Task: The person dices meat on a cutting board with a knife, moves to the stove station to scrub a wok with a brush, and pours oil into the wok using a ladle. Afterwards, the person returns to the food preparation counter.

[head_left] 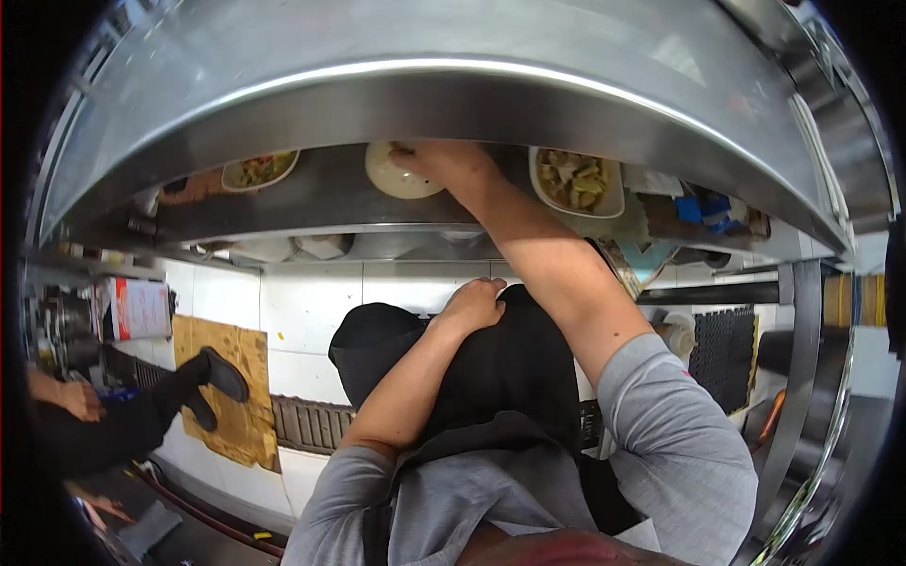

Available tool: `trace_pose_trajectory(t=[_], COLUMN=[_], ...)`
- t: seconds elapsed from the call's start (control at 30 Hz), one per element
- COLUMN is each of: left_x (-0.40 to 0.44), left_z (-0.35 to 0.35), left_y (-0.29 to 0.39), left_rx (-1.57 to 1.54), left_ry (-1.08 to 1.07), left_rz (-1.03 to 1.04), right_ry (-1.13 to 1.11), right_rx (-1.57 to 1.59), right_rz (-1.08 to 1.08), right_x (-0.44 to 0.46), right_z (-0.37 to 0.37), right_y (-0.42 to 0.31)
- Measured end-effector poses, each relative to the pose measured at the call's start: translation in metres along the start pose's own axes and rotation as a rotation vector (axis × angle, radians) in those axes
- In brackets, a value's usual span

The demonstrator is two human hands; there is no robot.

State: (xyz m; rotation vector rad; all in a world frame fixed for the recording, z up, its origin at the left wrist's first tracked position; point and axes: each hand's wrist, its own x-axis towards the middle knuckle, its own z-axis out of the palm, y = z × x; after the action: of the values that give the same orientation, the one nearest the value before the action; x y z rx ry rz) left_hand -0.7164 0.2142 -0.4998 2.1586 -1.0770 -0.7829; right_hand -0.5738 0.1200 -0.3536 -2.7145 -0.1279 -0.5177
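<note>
Steel frames the head view: a shelf overhangs a dark counter, and pale tiles show below. On the counter, partly hidden by the shelf, sits a pale bowl, between a left dish and a right dish of food. The right hand reaches under the shelf and overlaps the bowl; whether its fingers grasp the rim, pinch something or only touch, I cannot tell. The left hand lies slack on the lap, fingers loosely bent, nothing seen in it.

The bowl looks stiff and smooth, probably fairly light, slippery if wet, perhaps breakable. Its near edge seems the surest hold, thumb above and fingers beneath.
</note>
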Motion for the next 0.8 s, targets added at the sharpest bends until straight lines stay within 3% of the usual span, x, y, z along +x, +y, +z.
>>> trace_pose_trajectory(t=[0.17, 0.23, 0.3, 0.37, 0.47, 0.57, 0.7, 0.8], left_x=[-0.006, -0.011, -0.014, -0.014, -0.011, -0.007, 0.004, 0.014], left_z=[-0.006, -0.006, -0.009, -0.009, -0.005, -0.005, -0.001, 0.008], left_y=[0.002, 0.004, 0.005, 0.003, -0.001, 0.0, 0.004, -0.001], left_rx=[0.012, 0.012, 0.023, 0.032, 0.039, 0.049, 0.035, 0.017], left_ry=[-0.041, -0.022, -0.032, -0.044, -0.035, -0.072, -0.114, -0.123], left_rz=[-0.052, -0.044, -0.053, -0.059, -0.002, -0.026, 0.044, 0.08], right_ry=[-0.042, 0.211, 0.197, 0.336, 0.34, 0.363, 0.394, 0.215], right_rx=[-0.008, 0.0, 0.177, -0.007, -0.275, -0.222, -0.348, -0.294], right_rz=[-0.047, 0.002, 0.166, 0.106, 0.15, 0.049, 0.087, 0.081], right_x=[-0.022, -0.053, -0.077, -0.096, -0.112, -0.119, -0.121, -0.128], right_z=[-0.042, -0.078, -0.122, -0.14, -0.142, -0.139, -0.129, -0.117], right_y=[-0.001, 0.003, 0.017, 0.056, 0.104, 0.116, 0.109, 0.132])
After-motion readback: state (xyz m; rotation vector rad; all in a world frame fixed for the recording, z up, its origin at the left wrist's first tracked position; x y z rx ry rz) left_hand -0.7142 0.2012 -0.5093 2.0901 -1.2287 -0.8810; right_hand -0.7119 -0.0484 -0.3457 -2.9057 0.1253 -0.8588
